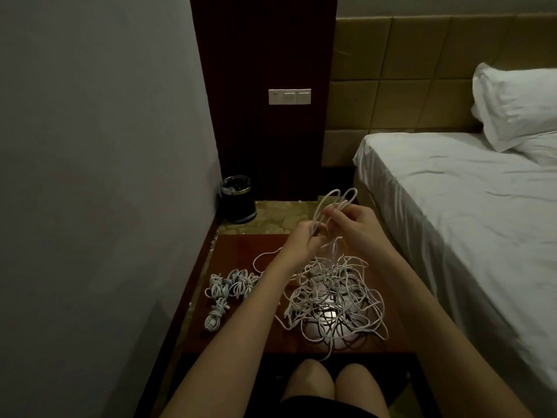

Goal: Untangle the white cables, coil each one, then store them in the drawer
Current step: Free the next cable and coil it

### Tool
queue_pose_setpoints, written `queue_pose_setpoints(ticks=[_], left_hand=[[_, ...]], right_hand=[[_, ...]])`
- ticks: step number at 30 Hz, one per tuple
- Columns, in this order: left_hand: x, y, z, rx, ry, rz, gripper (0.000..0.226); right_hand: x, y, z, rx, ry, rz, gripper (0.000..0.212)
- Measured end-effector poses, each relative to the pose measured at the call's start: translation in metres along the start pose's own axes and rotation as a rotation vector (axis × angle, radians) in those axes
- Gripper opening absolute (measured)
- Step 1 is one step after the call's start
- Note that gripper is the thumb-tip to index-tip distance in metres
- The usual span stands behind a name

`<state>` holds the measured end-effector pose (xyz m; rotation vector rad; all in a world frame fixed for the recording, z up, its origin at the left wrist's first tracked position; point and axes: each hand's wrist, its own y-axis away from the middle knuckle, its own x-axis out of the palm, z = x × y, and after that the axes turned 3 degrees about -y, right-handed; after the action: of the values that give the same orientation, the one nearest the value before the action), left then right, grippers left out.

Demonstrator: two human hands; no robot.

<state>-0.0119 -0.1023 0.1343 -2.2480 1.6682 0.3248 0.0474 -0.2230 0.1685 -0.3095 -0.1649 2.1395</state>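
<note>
A cable (pixel 331 203) is being held up over the nightstand (pixel 241 248), looped between both hands. The left hand (pixel 301 239) is being kept curled round the lower part of the loops; the right hand (pixel 352 221) is pinching the strands near the top, fingers bent. The loops are being raised above the hands, and a strand is trailing down into the tangle (pixel 334 297) lying on the right half of the top. Coiled cables (pixel 229 285) are being kept in a cluster on the left half, well apart from the tangle. The drawer cannot be made out; it is probably below the top, near the knees.

Risks, as judged: the trailing strand is likely still being caught in the tangle, so a hard pull could tighten a knot or drag the whole tangle toward the edge. Loops could be dropped if either grip is loosened, and the coil would be undone. A strand is already hanging over the near edge, so more could be pulled off.

Around: a bin (pixel 238 199) is standing by the wall beyond the nightstand, a bed (pixel 452 206) is lying to the right with a pillow (pixel 512 107), and a switch plate (pixel 289 96) is mounted on the dark panel. Nothing is being seen blocking the hands except the tangle itself.
</note>
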Motion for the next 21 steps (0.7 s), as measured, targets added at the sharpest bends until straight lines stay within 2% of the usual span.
queue_pose_setpoints(ticks=[2, 5, 10, 13, 15, 18, 19, 21], left_hand=[[-0.004, -0.002, -0.001, -0.006, -0.044, 0.012, 0.011], [-0.007, -0.004, -0.003, -0.011, -0.040, 0.028, 0.015], [-0.010, -0.001, -0.004, -0.071, 0.070, 0.177, 0.022], [-0.018, 0.000, -0.008, -0.061, 0.066, 0.065, 0.028], [-0.021, -0.001, -0.007, -0.089, 0.105, -0.037, 0.031], [-0.016, -0.005, -0.006, -0.100, 0.243, -0.066, 0.027], [-0.015, -0.007, -0.008, -0.104, 0.273, -0.068, 0.025], [-0.013, -0.008, -0.014, -0.084, 0.294, -0.047, 0.027]], right_hand=[[0.003, 0.003, -0.001, -0.025, 0.023, -0.015, 0.010], [0.004, 0.007, -0.003, -0.058, 0.045, -0.052, 0.015], [0.001, 0.003, 0.006, -0.109, 0.141, -0.010, 0.017], [-0.006, 0.003, 0.010, -0.119, 0.124, -0.171, 0.012], [-0.010, 0.007, -0.002, -0.038, 0.131, -0.224, 0.016], [0.004, 0.017, -0.027, 0.079, 0.152, 0.016, 0.039], [0.012, 0.021, -0.033, 0.059, 0.167, 0.081, 0.041], [0.026, 0.024, -0.042, -0.010, 0.207, 0.068, 0.030]])
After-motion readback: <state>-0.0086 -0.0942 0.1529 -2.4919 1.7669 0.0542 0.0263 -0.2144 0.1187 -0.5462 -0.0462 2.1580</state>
